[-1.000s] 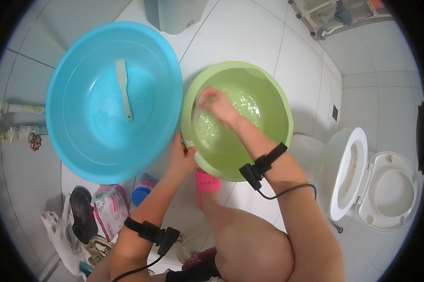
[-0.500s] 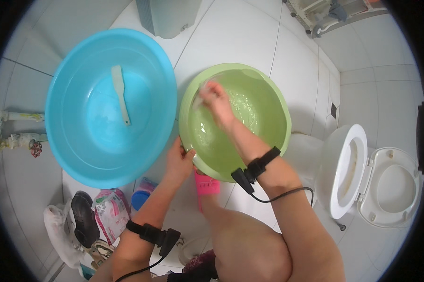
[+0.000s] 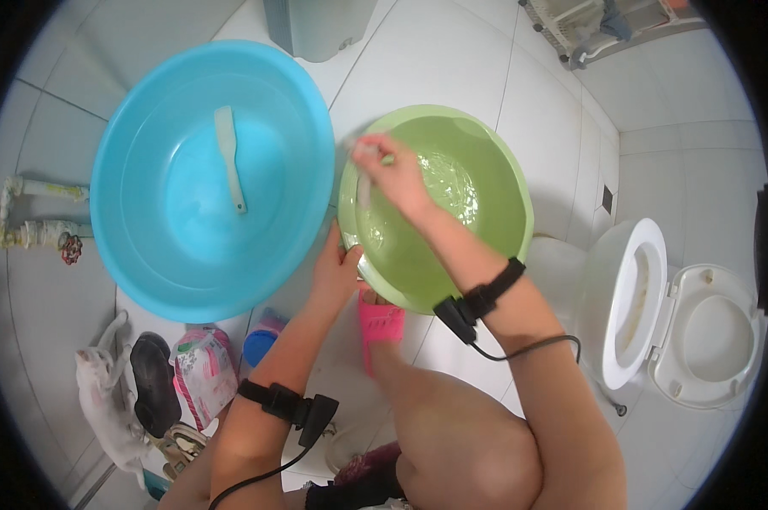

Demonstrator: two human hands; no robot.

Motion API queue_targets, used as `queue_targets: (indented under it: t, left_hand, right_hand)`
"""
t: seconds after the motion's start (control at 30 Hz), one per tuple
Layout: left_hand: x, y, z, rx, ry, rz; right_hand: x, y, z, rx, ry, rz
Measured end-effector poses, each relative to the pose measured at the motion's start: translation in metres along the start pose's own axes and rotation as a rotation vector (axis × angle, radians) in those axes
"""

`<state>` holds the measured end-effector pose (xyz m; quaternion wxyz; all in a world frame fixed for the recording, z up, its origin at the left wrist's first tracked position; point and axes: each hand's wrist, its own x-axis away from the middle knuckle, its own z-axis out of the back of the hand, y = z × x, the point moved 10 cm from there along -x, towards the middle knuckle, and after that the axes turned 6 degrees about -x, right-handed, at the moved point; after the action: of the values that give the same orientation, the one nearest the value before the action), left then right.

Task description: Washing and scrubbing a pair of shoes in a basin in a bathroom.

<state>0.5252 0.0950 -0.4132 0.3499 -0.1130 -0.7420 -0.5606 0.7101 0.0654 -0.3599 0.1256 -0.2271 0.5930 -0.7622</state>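
A round green basin (image 3: 486, 204) with shallow water in it stands on the floor in front of me. My left hand (image 3: 339, 265) grips its near left rim, thumb on the edge. Over the far left part of that rim, my right hand (image 3: 391, 170) is closed round a pale, wet-looking cloth (image 3: 365, 151), mostly hidden by the fingers and blurred. Left of the green basin is a larger blue basin (image 3: 180, 255) holding some water. A pale green spatula-shaped tool (image 3: 229, 161) lies in it.
A toilet (image 3: 605, 297) with its lid raised stands at the right. Pipes with a red valve (image 3: 70, 248) jut from the left wall. Near left are a white cat (image 3: 112, 416), dark shoe (image 3: 153, 387), pink-and-white package (image 3: 205, 374) and blue-lidded container (image 3: 259, 346). My foot wears a pink slipper (image 3: 382, 321).
My right hand has moved slightly left and up with the cloth, to the green basin's rim. My left hand still holds the rim. The white cat's tail and body have shifted. The view has shifted a little.
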Motion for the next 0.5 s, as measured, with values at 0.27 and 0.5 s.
queue_targets:
  t: [0.27,0.5]
  left_hand:
    - [-0.013,0.001,0.008,0.123,0.019,-0.035]
    - [0.036,-0.058,-0.028,0.230,-0.216,0.253]
  right_hand:
    - [0.083,0.007,-0.027,0.304,-0.311,0.095]
    - [0.094,-0.001,-0.035,0.261,-0.314,-0.011]
